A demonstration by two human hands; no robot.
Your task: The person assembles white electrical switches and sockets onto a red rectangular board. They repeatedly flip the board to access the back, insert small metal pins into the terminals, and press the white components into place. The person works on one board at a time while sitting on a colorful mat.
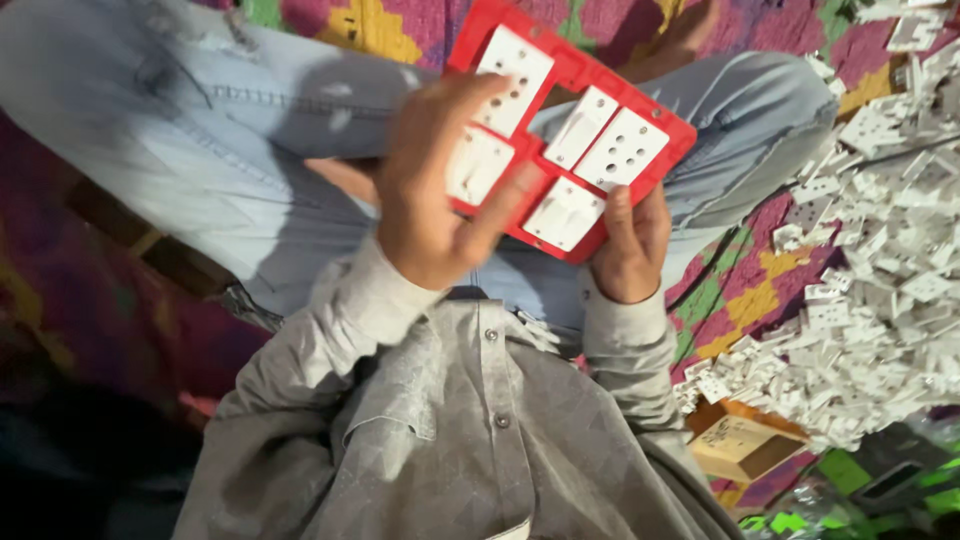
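A red plastic panel (668,132) rests tilted over my lap, with several white socket and switch pieces (622,149) set in its openings. My left hand (425,200) lies over the panel's left side, fingers and thumb pressing on one white piece (478,165). My right hand (632,248) grips the panel's near edge from below, the thumb lying beside a white switch piece (563,213). I sit cross-legged in light blue jeans (200,130) and a grey shirt (460,430).
A large heap of loose white plastic pieces (880,250) lies on the right. A small cardboard box (742,442) sits at its near edge. A colourful patterned mat (740,300) covers the floor under me.
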